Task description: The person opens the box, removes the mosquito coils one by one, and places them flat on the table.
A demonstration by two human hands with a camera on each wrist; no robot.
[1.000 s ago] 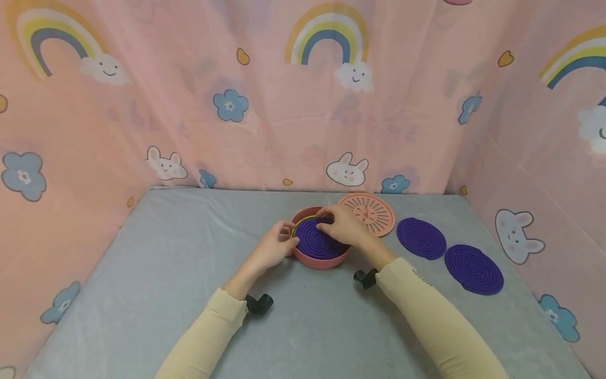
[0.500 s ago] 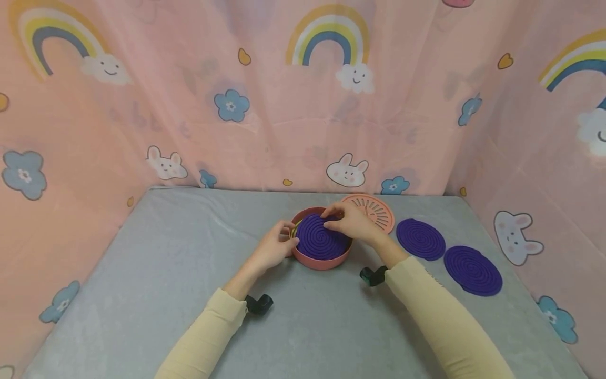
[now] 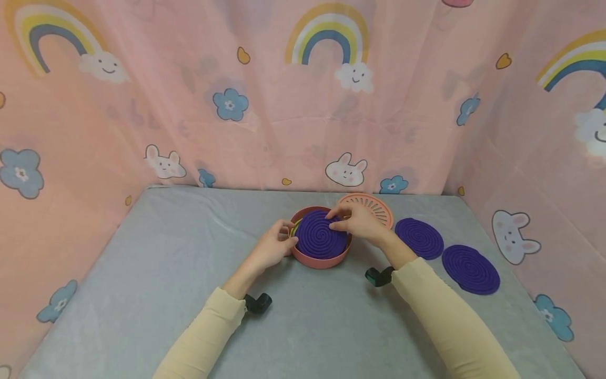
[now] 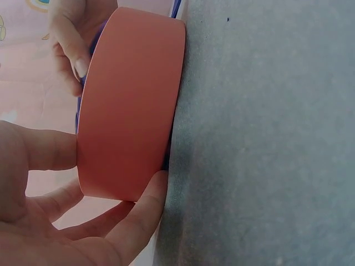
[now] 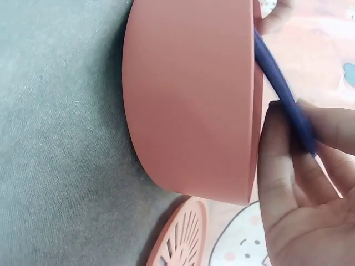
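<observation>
A round pink holder [image 3: 321,262] with a low wall stands on the table. My left hand [image 3: 273,246] grips its left side, with the thumb at the rim and other fingers low on the wall in the left wrist view. Between the thumb and fingers of my right hand [image 3: 362,223] is the edge of a purple spiral coaster [image 3: 319,237]. In the right wrist view this coaster [image 5: 284,88] slants, one side raised above the rim and the other inside the holder. A yellow-green edge [image 3: 295,228] shows beneath it at the left.
Behind my right hand lies a pink slotted disc [image 3: 379,209], partly covered. Two more purple spiral coasters, a nearer one [image 3: 471,269] and a farther one [image 3: 419,238], lie flat on the right. A pink patterned curtain [image 3: 265,137] encloses the back and sides of the grey table [image 3: 165,263].
My right hand has moved slightly right, and the far side of the purple coaster has risen from the holder. My left hand has stayed in place at the holder.
</observation>
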